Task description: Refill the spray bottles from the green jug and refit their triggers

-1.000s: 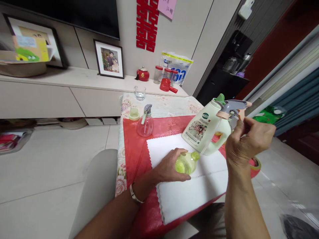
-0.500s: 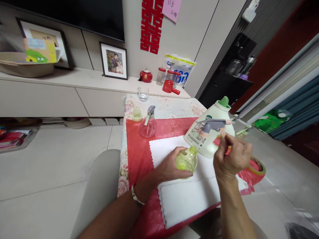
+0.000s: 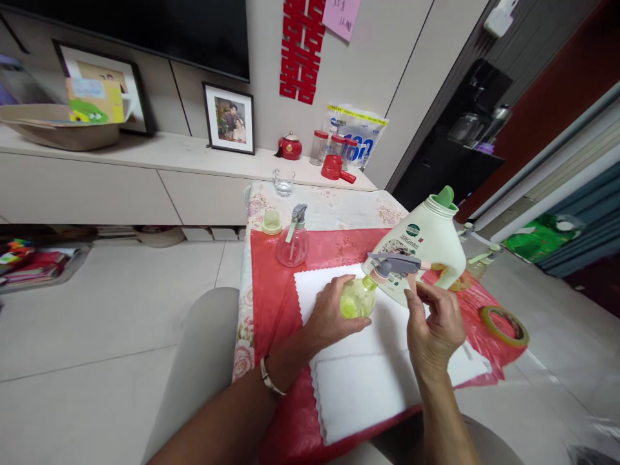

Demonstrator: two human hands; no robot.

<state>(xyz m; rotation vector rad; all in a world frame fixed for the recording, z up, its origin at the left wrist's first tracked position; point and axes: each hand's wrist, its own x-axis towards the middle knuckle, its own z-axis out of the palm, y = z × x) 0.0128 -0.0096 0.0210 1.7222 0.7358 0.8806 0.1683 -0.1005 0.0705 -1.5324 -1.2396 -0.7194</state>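
My left hand (image 3: 334, 313) is wrapped round a small clear yellow-green spray bottle (image 3: 357, 298), tilted with its neck to the upper right. In my right hand (image 3: 433, 323) is a grey and pink trigger spray head (image 3: 397, 263), pinched by its pink lever. The head's collar meets the bottle's neck; whether it is threaded on I cannot tell. Behind them stands a large pale green detergent jug (image 3: 423, 232) with a green spout. A pink spray bottle (image 3: 293, 248) with a grey head stands to the left, beside a pale green cap (image 3: 272, 222).
White scallop-edged sheets (image 3: 363, 394) lie over red plastic (image 3: 271, 297) on the table. A roll of tape (image 3: 504, 325) lies at the right. A glass cup (image 3: 283, 183) stands at the table's far edge. Jars and a red teapot (image 3: 290, 147) stand on the cabinet behind.
My right hand has moved left and down, bringing the spray head onto the bottle's neck. My left hand still holds the bottle. The view has shifted slightly.
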